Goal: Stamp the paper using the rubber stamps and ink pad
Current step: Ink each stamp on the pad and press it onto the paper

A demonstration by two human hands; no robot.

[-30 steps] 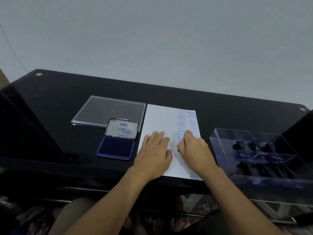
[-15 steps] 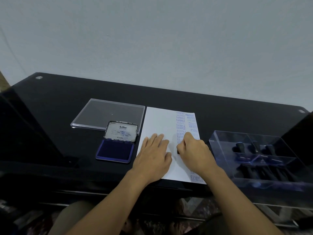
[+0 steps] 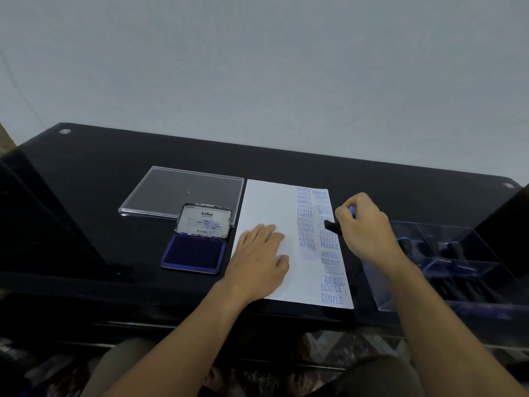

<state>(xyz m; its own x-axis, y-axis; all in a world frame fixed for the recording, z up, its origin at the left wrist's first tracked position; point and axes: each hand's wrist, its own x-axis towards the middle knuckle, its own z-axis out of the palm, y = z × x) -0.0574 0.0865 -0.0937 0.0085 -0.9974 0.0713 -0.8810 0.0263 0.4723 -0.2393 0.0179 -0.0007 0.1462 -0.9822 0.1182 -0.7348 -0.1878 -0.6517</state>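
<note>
A white sheet of paper (image 3: pixel 269 202) lies on the black table, with columns of blue stamped words down its right side. My left hand (image 3: pixel 259 255) rests flat on the sheet's lower middle. My right hand (image 3: pixel 365 229) grips a black rubber stamp (image 3: pixel 332 227) with a blue top, raised just off the paper's right edge. The open ink pad (image 3: pixel 192 253) sits left of the paper, its lid standing up behind the blue pad.
A clear plastic lid (image 3: pixel 177 190) lies flat behind the ink pad. A clear tray (image 3: pixel 446 270) holding several dark stamps stands at the right. The black table (image 3: pixel 86 196) ends at a front edge near my body; a pale wall rises behind.
My right hand has lifted the stamp off the paper's middle column and moved it right and away. The left hand stays flat on the sheet.
</note>
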